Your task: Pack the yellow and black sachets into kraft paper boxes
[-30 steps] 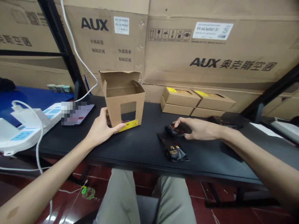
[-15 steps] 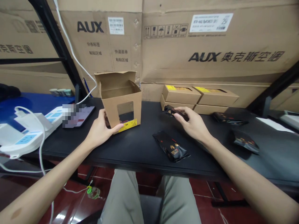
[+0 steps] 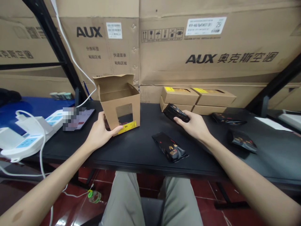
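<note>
My left hand [image 3: 100, 137] grips the lower corner of an open kraft paper box [image 3: 109, 108], its thumb lying along the front below the cut-out window. Something dark shows through the window, but I cannot tell what. My right hand [image 3: 192, 124] is shut on the end of a black foil sachet [image 3: 175, 113], close to the stacked boxes. Another black sachet [image 3: 169, 147] lies flat on the table in front of that hand, and two more lie to its right [image 3: 228, 118] [image 3: 242, 141].
Several closed kraft boxes [image 3: 180, 96] with yellow labels are stacked against large AUX cartons [image 3: 207, 44] at the back of the black table [image 3: 141, 157]. To the left are a pixelated phone [image 3: 78, 119], a white power strip [image 3: 30, 143] and white cables.
My right hand has carried the black sachet away from me, toward the stacked boxes. My left hand stays on the kraft box. The view has shifted slightly, bringing another sachet in at the right.
</note>
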### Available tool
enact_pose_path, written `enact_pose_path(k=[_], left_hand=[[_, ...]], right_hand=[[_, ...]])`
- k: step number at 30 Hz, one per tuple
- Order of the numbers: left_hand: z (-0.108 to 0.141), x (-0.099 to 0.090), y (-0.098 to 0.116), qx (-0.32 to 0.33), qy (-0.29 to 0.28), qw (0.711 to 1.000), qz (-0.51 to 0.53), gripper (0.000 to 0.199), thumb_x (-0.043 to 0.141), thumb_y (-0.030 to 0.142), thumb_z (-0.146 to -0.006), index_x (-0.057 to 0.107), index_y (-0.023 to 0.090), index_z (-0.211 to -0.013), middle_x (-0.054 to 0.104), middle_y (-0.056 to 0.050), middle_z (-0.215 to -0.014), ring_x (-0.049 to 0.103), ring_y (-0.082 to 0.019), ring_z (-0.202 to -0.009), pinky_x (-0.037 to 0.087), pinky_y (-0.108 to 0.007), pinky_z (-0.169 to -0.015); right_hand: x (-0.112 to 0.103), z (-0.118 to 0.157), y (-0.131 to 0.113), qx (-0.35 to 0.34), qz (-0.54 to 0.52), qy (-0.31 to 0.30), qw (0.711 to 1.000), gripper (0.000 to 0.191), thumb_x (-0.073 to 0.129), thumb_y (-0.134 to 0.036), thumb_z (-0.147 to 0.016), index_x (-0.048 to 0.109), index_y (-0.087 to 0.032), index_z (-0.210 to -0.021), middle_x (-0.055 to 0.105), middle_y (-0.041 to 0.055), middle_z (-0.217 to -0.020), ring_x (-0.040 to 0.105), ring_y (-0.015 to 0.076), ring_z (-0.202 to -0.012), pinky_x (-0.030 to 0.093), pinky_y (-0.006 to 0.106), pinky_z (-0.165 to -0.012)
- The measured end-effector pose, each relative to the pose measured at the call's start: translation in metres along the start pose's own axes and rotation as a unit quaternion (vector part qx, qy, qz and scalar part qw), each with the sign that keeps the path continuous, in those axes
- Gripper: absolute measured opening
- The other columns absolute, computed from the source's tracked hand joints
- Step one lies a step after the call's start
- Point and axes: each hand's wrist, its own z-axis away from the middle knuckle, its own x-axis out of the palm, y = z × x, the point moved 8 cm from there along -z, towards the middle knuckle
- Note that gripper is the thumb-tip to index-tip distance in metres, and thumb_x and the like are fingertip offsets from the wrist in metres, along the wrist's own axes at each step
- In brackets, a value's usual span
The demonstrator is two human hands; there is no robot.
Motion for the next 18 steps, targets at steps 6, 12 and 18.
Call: enact_pose_path(k=[6, 12, 18], left_hand=[[0.001, -0.002, 0.001, -0.008, 0.007, 1.000, -0.004, 0.074, 0.081, 0.060, -0.070, 0.048, 0.024, -0.125, 0.072, -0.015, -0.133, 0.072, -0.038, -0.121, 0.062, -0.049, -0.094], [0.001, -0.002, 0.004, -0.013, -0.003, 1.000, -0.005, 0.076, 0.079, 0.064, -0.068, 0.047, 0.025, -0.125, 0.073, -0.016, -0.130, 0.072, -0.040, -0.119, 0.062, -0.050, -0.093], [0.001, -0.003, 0.004, -0.018, 0.002, 1.000, -0.019, 0.077, 0.079, 0.064, -0.066, 0.048, 0.024, -0.125, 0.072, -0.016, -0.129, 0.071, -0.041, -0.120, 0.062, -0.051, -0.092]], right_hand=[[0.018, 0.015, -0.034, -0.189, 0.038, -0.055, 0.980, 0.032, 0.061, -0.040, -0.089, 0.074, -0.016, -0.105, 0.075, 0.0118, -0.102, 0.073, 0.0260, -0.094, 0.058, 0.039, -0.089], [0.042, 0.024, -0.044, -0.226, 0.155, -0.141, 0.951, 0.039, 0.051, -0.031, -0.099, 0.068, -0.018, -0.132, 0.069, 0.0124, -0.119, 0.073, 0.0258, -0.098, 0.059, 0.038, -0.087], [0.042, 0.009, -0.032, -0.171, 0.281, -0.137, 0.934, 0.037, 0.047, -0.027, -0.102, 0.066, -0.016, -0.132, 0.066, 0.0151, -0.122, 0.073, 0.0283, -0.098, 0.057, 0.037, -0.080]])
